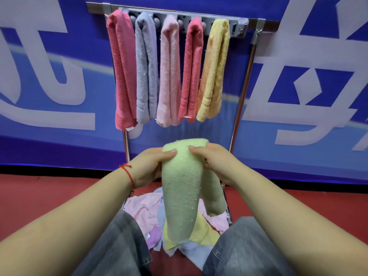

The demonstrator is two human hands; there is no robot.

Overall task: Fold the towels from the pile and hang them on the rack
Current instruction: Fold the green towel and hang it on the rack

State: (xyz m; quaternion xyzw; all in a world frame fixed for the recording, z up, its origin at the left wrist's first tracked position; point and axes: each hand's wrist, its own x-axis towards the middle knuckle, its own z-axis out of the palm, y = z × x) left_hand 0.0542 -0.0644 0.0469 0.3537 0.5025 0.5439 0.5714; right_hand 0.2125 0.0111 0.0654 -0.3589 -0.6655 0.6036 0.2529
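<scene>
Nearest to me are two knees in faded grey denim, spread apart so the loose pile of pastel terry towels sits between them within easy reach; pink, yellow, lilac and pale blue cloth is heaped there on what looks like the low shelf of the stand, though I cannot make out its edges. Above the pile I have both hands up on a pale green terry towel, already folded into a long narrow strip and draped double, its fold at the top and both tails hanging down toward the heap. My left hand, with a red cord bracelet at the wrist, grips the left side of the fold, thumb laid across the front; my right hand grips the right side the same way, fingers curled behind. I judge this hold keeps the fold open underneath, ready to be slipped over a peg. Ahead stands the chrome-framed rack with a grey peg rail, and five folded towels hang from it side by side: deep pink, lavender grey, pale pink, deep pink, yellow. Free space on the rail seems to remain only at its right end, beside the yellow towel, against the blue printed banner.
</scene>
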